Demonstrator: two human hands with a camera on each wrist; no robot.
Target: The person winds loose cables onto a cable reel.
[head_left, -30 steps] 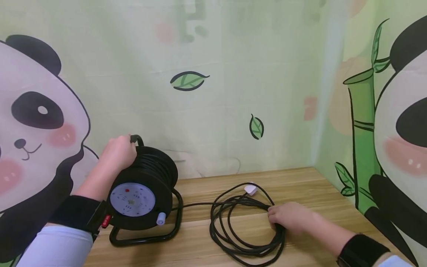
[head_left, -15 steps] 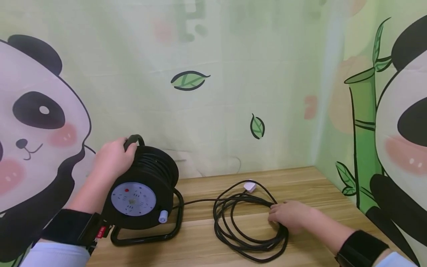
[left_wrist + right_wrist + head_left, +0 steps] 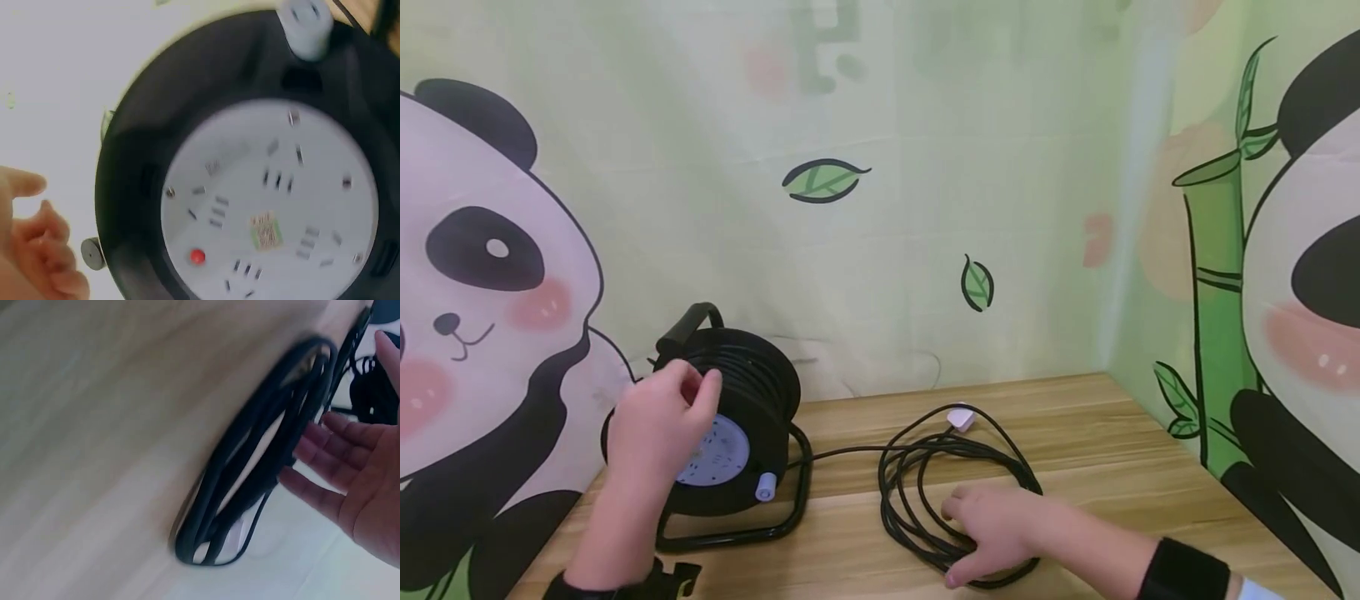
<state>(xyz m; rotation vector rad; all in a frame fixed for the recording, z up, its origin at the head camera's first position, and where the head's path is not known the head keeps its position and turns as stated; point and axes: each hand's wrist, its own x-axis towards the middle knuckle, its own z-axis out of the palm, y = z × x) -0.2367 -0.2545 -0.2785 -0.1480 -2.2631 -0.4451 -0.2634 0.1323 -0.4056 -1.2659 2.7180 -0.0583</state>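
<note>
A black cable reel (image 3: 760, 367) stands at the left of the table with a pale round socket panel (image 3: 294, 194) bearing a red button. Its carrying handle (image 3: 681, 329) is free. My left hand (image 3: 658, 433) hovers in front of the reel, fingers loosely bent and nothing in them; the left wrist view shows thumb and fingers apart. To the right lies a loose coil of black cable (image 3: 898, 517), joined to the reel by one strand. Over the coil's lower right part my right hand (image 3: 1003, 521) spreads its fingers. Whether its fingertips touch the cable is unclear.
A white plug (image 3: 961, 418) lies at the coil's far side. The reel's pale winding knob (image 3: 766, 486) sticks out towards me. Behind the wooden table (image 3: 1112, 450) hangs a panda-print cloth (image 3: 880, 217), which also covers the right side.
My left hand has let go of the reel's handle and come down in front of the reel. The right hand has left the coil's right edge and moved left and nearer, over the coil.
</note>
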